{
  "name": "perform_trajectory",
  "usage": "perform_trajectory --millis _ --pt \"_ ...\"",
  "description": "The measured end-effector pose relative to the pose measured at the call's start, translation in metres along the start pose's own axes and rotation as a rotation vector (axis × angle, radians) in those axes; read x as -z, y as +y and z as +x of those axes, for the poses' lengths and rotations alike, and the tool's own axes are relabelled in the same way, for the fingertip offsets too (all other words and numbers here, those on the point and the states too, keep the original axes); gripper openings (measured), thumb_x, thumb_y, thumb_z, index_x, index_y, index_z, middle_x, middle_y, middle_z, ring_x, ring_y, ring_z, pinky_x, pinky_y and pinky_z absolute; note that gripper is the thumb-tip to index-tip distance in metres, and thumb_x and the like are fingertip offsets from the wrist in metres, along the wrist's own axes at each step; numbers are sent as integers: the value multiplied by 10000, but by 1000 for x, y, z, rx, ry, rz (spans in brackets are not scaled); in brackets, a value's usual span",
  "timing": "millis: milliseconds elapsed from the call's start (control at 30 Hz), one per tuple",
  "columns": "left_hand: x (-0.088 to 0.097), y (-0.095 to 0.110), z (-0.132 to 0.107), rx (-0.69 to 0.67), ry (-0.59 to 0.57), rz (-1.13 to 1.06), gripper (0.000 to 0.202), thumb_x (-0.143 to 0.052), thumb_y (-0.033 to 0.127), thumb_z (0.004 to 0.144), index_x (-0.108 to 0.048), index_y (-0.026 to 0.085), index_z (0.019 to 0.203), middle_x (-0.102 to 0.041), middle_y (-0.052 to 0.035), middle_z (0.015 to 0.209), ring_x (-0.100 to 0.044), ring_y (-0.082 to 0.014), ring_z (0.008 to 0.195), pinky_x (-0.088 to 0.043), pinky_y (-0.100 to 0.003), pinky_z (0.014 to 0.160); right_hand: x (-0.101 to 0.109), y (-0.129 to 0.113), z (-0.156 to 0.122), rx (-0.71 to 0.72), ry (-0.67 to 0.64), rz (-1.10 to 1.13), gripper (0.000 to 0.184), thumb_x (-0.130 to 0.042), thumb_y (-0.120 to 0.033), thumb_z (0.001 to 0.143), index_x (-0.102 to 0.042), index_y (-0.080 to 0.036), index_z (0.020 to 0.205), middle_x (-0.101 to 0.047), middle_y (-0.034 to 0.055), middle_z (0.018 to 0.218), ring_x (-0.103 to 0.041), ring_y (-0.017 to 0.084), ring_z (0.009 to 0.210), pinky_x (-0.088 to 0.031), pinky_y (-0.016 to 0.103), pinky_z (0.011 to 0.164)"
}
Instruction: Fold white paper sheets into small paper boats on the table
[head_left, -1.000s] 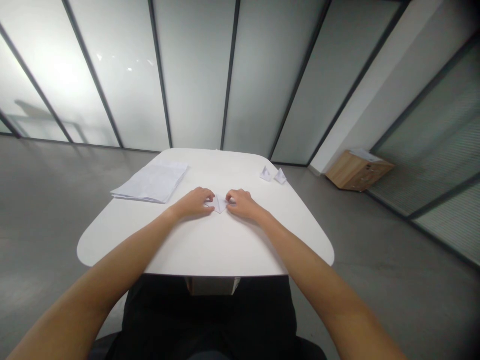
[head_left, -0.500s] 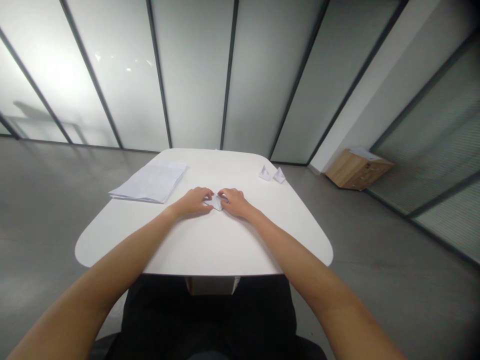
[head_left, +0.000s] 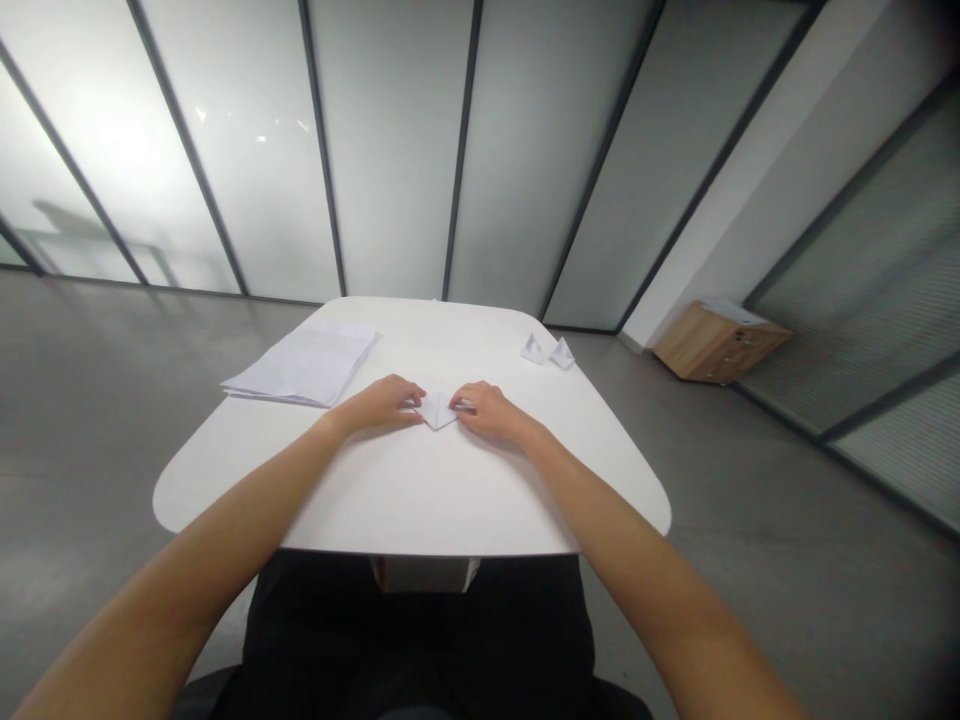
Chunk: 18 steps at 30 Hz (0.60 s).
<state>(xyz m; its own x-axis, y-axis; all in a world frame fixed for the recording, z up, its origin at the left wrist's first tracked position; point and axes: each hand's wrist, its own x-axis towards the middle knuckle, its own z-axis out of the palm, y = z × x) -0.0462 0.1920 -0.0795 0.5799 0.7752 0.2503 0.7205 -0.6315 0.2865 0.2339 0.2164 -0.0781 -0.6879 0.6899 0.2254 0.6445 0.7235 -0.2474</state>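
Note:
A small folded white paper with a point toward me lies on the white table. My left hand rests on the paper's left side, fingers curled and pressing it down. My right hand holds the paper's right side, fingers curled on its edge. Both forearms reach in from the bottom of the view.
A stack of white sheets lies at the table's far left. Two small folded paper pieces sit at the far right. A wooden cabinet stands on the floor to the right. Frosted glass partitions rise behind the table.
My right hand drew close to the left hand half a second ago, then moved back to the right, so more of the folded paper shows between the hands.

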Motion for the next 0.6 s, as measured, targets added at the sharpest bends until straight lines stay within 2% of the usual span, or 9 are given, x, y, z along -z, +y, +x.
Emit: perform_trajectory --millis 267,500,600 --pt "3 2 0 -45 33 3 346 -689 499 861 -740 199 1025 -732 -98 1195 -637 -273 1147 -471 -403 1043 7 0 -4 4 -26 -84 201 -651 -256 857 -736 -239 1039 -707 78 1122 -577 278 1129 -401 403 987" --pt "-5 7 4 -132 68 15 325 -695 476 860 -729 228 1066 -744 -78 1167 -658 -247 1121 -430 -391 1079 3 -21 -1 37 -6 -128 244 -682 -284 825 -729 -228 1057 -685 106 1118 -548 296 1138 -354 433 1005" --pt "-6 9 5 -135 64 4 369 -707 519 849 -728 230 1076 -737 -82 1200 -654 -254 1138 -420 -391 1085 4 -28 -1 53 -3 -130 258 -676 -273 821 -725 -225 1070 -680 106 1119 -537 295 1146 -340 441 1019"
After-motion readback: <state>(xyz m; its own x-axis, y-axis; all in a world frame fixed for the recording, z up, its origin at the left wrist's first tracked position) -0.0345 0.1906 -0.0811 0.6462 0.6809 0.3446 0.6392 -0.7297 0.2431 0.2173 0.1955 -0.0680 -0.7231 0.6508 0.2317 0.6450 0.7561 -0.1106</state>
